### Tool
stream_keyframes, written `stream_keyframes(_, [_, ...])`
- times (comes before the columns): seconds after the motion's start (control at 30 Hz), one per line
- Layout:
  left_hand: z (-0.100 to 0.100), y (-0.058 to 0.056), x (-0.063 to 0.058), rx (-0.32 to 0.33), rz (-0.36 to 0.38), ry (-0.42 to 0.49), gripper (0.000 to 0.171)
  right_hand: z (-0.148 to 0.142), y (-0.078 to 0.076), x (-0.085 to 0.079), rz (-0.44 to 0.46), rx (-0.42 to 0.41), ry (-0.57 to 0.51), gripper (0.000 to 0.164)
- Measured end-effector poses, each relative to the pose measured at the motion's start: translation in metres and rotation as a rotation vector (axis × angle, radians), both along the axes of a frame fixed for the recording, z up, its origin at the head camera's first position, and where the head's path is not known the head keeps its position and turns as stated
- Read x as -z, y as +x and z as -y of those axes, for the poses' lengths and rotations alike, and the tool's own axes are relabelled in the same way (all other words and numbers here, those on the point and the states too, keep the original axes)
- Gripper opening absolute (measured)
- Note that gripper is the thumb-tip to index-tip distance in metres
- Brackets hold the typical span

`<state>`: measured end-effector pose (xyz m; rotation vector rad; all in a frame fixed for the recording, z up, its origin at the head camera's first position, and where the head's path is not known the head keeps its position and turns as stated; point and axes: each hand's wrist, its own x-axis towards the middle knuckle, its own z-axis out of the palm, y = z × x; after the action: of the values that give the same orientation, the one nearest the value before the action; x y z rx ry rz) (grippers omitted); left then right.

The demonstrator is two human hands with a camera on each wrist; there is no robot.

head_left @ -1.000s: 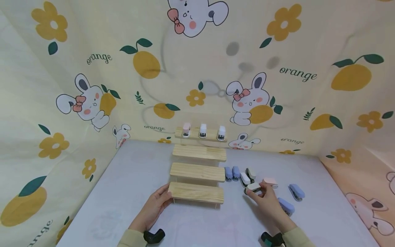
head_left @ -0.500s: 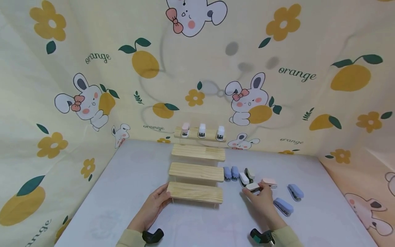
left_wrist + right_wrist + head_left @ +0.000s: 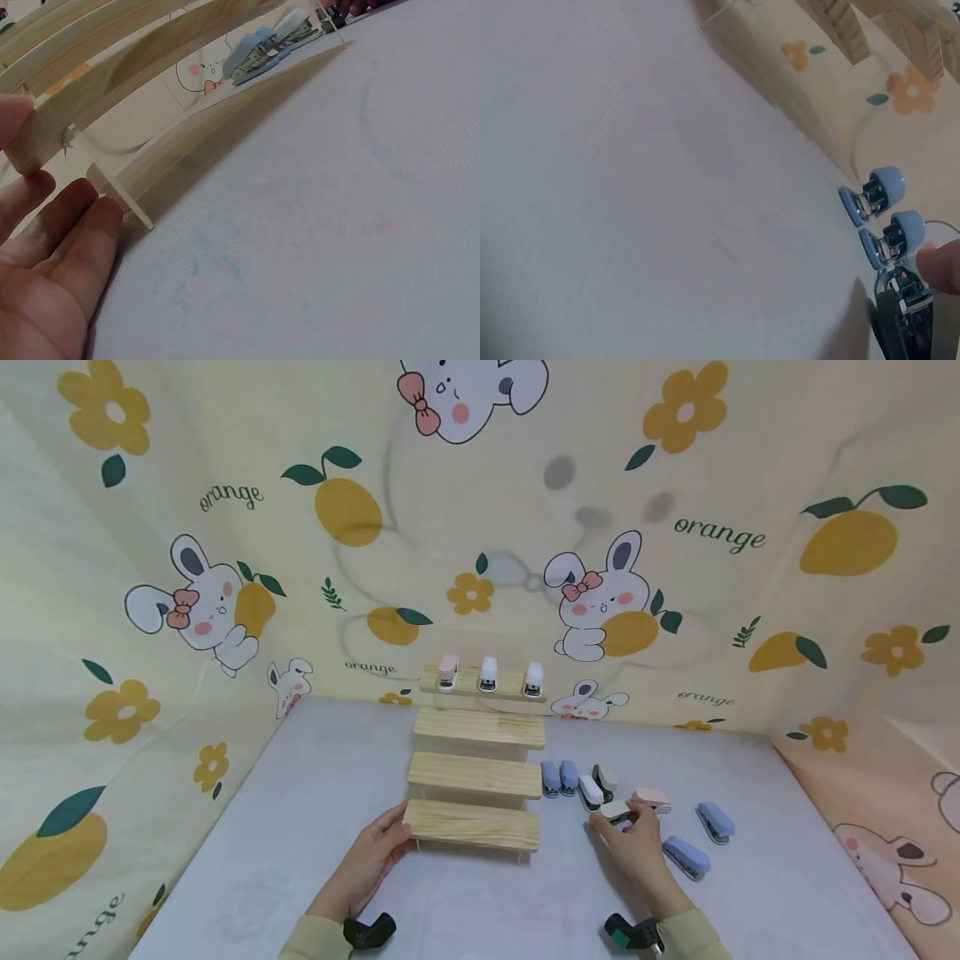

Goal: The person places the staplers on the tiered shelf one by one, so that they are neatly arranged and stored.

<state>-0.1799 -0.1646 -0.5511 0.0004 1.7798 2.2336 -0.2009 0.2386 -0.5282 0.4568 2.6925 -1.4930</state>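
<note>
A stepped wooden display rack (image 3: 472, 824) stands in the middle of the table. My left hand (image 3: 377, 853) grips the left end of its lowest board; in the left wrist view the thumb lies over the board (image 3: 112, 82) and a fingertip under it. To the right of the rack, my right hand (image 3: 633, 843) pinches a small off-white stapler (image 3: 615, 812) between thumb and fingers. In the right wrist view this stapler's dark underside (image 3: 911, 307) shows beside a fingertip. Close around it are a white stapler (image 3: 590, 791), a grey-green stapler (image 3: 606, 778) and a pink stapler (image 3: 651, 799).
The rack's top board carries a pink stapler (image 3: 447, 672) and two white staplers (image 3: 488, 673). Two blue staplers (image 3: 559, 778) stand just right of the rack. Another blue stapler (image 3: 686, 857) lies near my right wrist, with one more (image 3: 716, 822) farther right. Patterned cloth (image 3: 480, 527) hangs behind.
My right wrist has swung left, uncovering the blue stapler beside it, while the off-white stapler stays nearly in place. My left hand keeps its grip on the rack. The head view has shifted slightly.
</note>
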Motion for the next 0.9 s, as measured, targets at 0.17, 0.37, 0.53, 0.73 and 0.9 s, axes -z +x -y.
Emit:
stream_keyframes(0.17, [0.001,0.002,0.000,-0.001,0.008,-0.003,0.070,-0.003,0.001,0.000,0.040,0.011,-0.020,0.091])
stream_keyframes(0.37, [0.001,0.001,0.000,0.006,0.006,0.001,0.070,-0.005,0.003,-0.002,0.036,0.025,-0.055,0.088])
stream_keyframes(0.53, [0.002,-0.002,-0.003,0.005,-0.007,0.013,0.068,-0.008,0.003,-0.004,0.039,-0.002,-0.027,0.091])
stream_keyframes(0.73, [0.001,-0.001,-0.003,0.009,-0.004,0.024,0.068,-0.014,0.007,-0.006,0.039,-0.047,0.004,0.088])
stream_keyframes(0.9, [0.001,0.001,-0.003,0.010,0.001,0.015,0.069,-0.016,0.011,-0.012,-0.016,-0.085,0.027,0.084])
